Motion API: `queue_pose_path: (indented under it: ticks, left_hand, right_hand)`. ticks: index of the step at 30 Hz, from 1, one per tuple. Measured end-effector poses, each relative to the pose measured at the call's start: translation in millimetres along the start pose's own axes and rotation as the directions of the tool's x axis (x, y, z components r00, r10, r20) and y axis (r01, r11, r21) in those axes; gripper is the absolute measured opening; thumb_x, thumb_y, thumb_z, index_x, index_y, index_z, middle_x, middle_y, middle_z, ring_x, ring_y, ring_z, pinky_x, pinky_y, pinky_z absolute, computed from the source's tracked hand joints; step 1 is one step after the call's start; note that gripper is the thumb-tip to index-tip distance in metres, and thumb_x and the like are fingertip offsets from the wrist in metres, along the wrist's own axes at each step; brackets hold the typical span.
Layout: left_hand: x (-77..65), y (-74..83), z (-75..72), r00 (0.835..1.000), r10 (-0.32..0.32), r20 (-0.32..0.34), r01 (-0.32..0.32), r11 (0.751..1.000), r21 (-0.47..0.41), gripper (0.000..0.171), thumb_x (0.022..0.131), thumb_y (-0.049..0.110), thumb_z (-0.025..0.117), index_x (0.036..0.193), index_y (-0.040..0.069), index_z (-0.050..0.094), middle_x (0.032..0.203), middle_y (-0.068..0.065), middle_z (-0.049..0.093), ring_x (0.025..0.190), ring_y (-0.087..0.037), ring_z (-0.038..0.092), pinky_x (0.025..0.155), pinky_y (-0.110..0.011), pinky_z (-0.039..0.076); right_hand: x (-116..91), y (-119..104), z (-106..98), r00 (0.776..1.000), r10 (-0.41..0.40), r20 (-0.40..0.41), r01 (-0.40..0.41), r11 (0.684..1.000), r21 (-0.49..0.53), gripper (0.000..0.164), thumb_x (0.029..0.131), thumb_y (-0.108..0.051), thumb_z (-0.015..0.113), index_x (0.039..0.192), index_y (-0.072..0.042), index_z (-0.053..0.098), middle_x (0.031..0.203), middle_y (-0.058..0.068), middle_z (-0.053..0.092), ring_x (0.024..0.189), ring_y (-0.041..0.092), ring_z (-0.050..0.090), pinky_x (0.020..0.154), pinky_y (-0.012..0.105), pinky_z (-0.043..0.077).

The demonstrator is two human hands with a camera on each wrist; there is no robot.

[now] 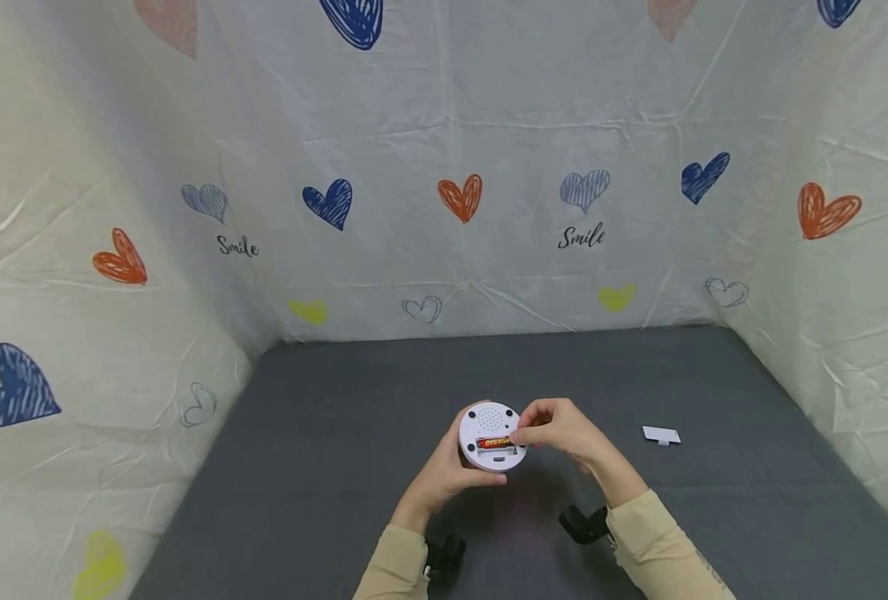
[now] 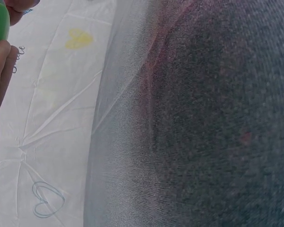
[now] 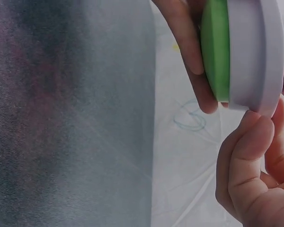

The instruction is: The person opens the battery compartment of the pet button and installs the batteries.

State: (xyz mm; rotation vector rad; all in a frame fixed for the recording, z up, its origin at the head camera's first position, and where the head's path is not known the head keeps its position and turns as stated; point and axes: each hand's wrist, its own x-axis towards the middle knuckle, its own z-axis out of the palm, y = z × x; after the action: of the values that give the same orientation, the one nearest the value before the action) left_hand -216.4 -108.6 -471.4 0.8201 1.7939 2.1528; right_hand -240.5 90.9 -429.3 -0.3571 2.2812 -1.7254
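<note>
A round device, white [image 1: 492,415] on its back and green [image 3: 216,52] on its other face, is held up over the grey table. Its back, with speaker holes and small dark feet, is turned up toward the head view. My left hand [image 1: 447,467] grips it by the rim, thumb along the near side, fingers behind the green face. In the uncovered battery slot lies a red and orange battery [image 1: 492,443]. My right hand [image 1: 559,429] pinches the battery's right end between thumb and forefinger, hiding that end. Other right fingers [image 3: 248,156] sit against the device's white rim.
A small white battery cover [image 1: 661,435] with a tab lies on the grey table [image 1: 353,417], right of my right hand. Dark wrist-worn camera mounts [image 1: 586,525] stick out below both forearms. White cloth walls [image 1: 519,167] printed with hearts enclose the table at the back and sides.
</note>
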Motion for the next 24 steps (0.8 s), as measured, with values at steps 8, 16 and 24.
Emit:
queue_pose_path:
  ticks: [8, 16, 24]
  left_hand:
    - [4.1, -0.1, 4.2, 1.000, -0.001, -0.012, 0.001, 1.000, -0.008, 0.089, 0.063, -0.012, 0.070, 0.133, 0.010, 0.020, 0.123, -0.016, 0.034, 0.100, -0.029, 0.048, 0.078, -0.040, 0.045]
    - [3.2, -4.0, 2.0, 0.998, -0.001, -0.055, 0.000, 1.000, -0.015, 0.087, 0.062, -0.013, 0.069, 0.132, 0.010, 0.023, 0.122, -0.015, 0.036, 0.099, -0.027, 0.048, 0.076, -0.038, 0.046]
    - [2.4, -9.9, -3.2, 0.995, 0.000, -0.102, -0.003, 1.000, -0.023, 0.089, 0.060, -0.016, 0.069, 0.132, 0.012, 0.026, 0.120, -0.016, 0.039, 0.098, -0.026, 0.050, 0.077, -0.037, 0.046]
  right_hand:
    - [-7, -8, 0, 1.000, -0.006, -0.008, 0.007, 0.999, 0.040, 0.020, 0.071, -0.010, 0.069, 0.079, 0.002, 0.055, 0.070, 0.008, 0.053, 0.064, 0.020, 0.049, 0.058, 0.033, 0.045]
    - [-5, 16, -12, 0.993, -0.115, 0.013, 0.113, 0.989, 0.093, 0.023, 0.075, -0.017, 0.068, 0.091, -0.002, 0.061, 0.087, 0.013, 0.059, 0.078, 0.023, 0.055, 0.071, 0.035, 0.046]
    - [-15, 54, -49, 0.976, -0.147, -0.163, 0.153, 0.988, 0.021, 0.030, 0.074, -0.025, 0.068, 0.099, -0.008, 0.064, 0.100, 0.014, 0.060, 0.088, 0.018, 0.056, 0.069, 0.031, 0.046]
